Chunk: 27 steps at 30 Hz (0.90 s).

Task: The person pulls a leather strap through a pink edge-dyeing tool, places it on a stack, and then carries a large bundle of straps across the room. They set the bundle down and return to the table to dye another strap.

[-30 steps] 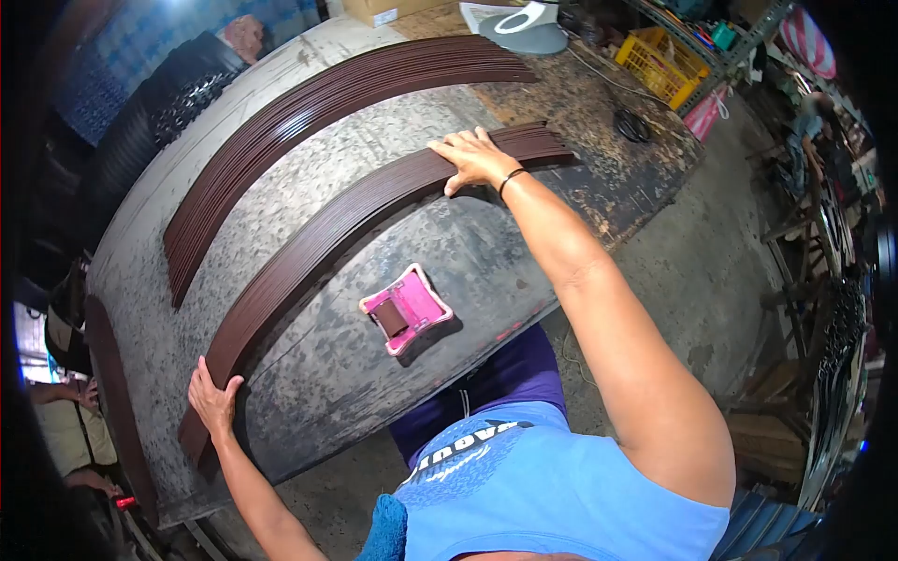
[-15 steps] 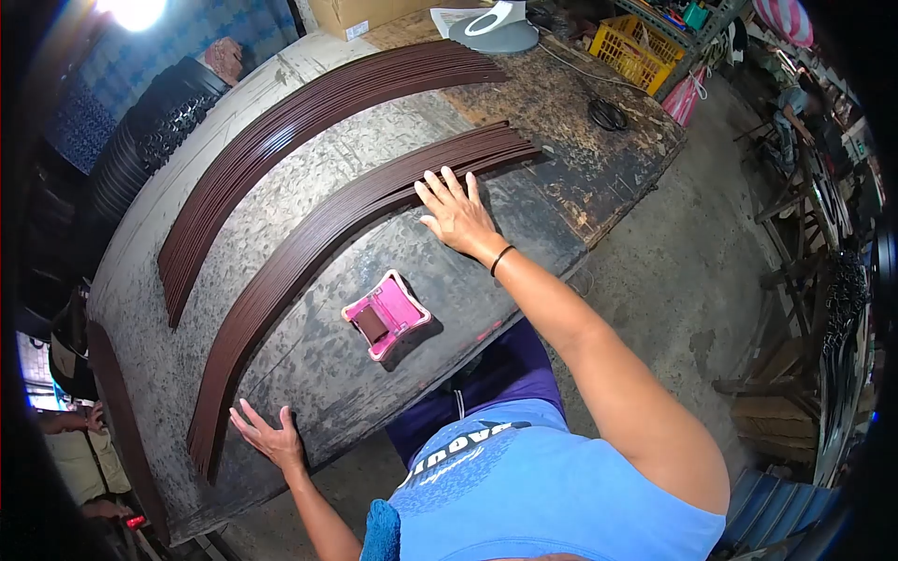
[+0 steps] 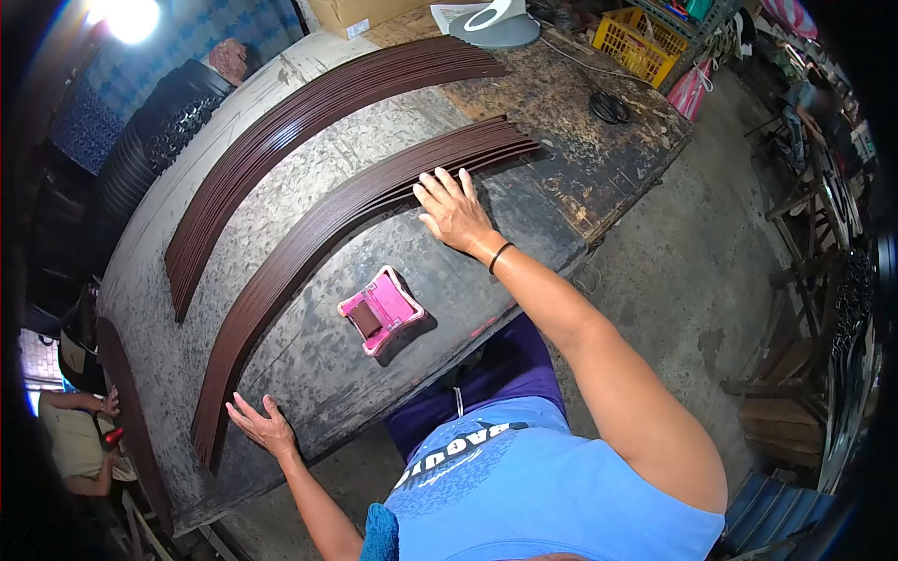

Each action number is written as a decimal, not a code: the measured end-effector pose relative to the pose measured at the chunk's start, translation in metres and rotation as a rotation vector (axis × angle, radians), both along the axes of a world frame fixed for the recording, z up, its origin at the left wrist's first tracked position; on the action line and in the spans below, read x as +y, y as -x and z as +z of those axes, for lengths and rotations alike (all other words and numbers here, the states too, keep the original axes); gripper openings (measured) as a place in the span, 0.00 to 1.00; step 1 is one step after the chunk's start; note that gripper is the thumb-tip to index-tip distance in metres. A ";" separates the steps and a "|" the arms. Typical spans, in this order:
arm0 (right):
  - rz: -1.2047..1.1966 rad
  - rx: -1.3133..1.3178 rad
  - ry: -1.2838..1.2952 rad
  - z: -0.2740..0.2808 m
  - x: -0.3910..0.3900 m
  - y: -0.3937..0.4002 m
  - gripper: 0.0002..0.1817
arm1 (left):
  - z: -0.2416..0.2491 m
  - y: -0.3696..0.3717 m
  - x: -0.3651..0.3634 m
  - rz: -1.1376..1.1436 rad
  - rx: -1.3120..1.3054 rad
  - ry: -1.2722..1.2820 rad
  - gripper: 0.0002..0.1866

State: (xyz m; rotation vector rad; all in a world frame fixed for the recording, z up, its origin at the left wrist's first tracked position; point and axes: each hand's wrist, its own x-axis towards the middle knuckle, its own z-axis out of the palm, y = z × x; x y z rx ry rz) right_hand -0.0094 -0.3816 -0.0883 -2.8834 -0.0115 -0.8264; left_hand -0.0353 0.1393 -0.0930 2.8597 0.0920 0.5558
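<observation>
A bundle of long, thin dark brown strips point(image 3: 309, 232) lies on the table close to me. My right hand point(image 3: 456, 213) rests with fingers spread against its near edge, toward the right end, where the strips fan apart. At the lower left end, my left hand point(image 3: 265, 427) is open, its fingertips at or very near the bundle's edge; contact is hard to tell. Between my hands sits a small pink tray-like holder point(image 3: 393, 304) with a pale rim and a dark brown piece point(image 3: 365, 319) in it. Farther back lies a second bundle of brown strips point(image 3: 309, 126).
The table point(image 3: 524, 224) has a worn wooden section at right with a black cable coil point(image 3: 608, 107). A grey scale-like device point(image 3: 494, 30) and cardboard box point(image 3: 365, 14) stand behind. A yellow crate point(image 3: 640, 45) is beyond. Another person point(image 3: 79, 435) is at far left.
The near bundle's strips look slightly more fanned at the right end. My hands have barely moved. The view has shifted a little, and the person at far left shows more.
</observation>
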 end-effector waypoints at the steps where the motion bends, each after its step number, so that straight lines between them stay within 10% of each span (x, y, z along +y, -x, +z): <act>1: -0.005 -0.022 0.014 0.002 0.000 0.001 0.26 | -0.003 -0.002 0.003 0.003 0.002 -0.007 0.36; 12: -0.236 -0.472 -0.135 0.015 -0.093 -0.009 0.07 | -0.003 -0.002 0.003 0.018 0.012 -0.019 0.36; 20: -0.339 0.113 -0.892 0.002 -0.201 -0.013 0.17 | -0.003 -0.004 0.003 0.015 0.049 -0.050 0.36; 27: -0.326 -0.076 -1.111 -0.031 -0.221 -0.021 0.14 | 0.000 -0.003 0.000 0.029 0.080 -0.069 0.36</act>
